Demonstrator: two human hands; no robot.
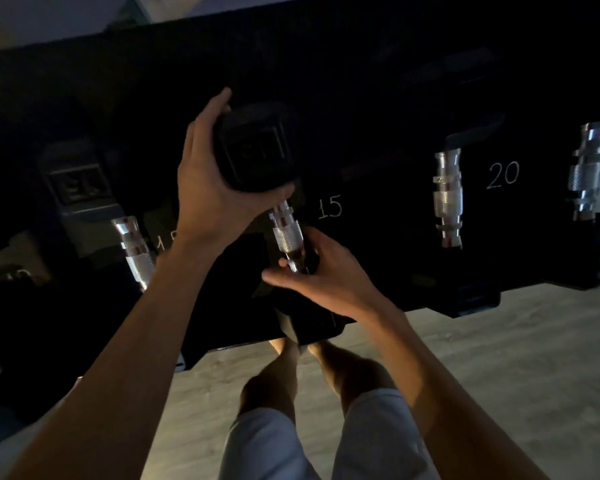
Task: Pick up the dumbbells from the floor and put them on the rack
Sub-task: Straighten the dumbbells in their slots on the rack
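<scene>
Dumbbell (pixel 284 233) with black heads and knurled chrome handle lies nearly seated on dark metal rack (pixel 388 109), left hand (pixel 207 183) curled round its far head, right hand (pixel 328 277) pinching the handle; letting go seemingly remains.

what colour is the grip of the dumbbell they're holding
Shiny silver, knurled dumbbell grip; head view shows it.

rack (pixel 388 216): white "15", "20" | left racked dumbbell (pixel 75 185): upside-down "15"
</scene>
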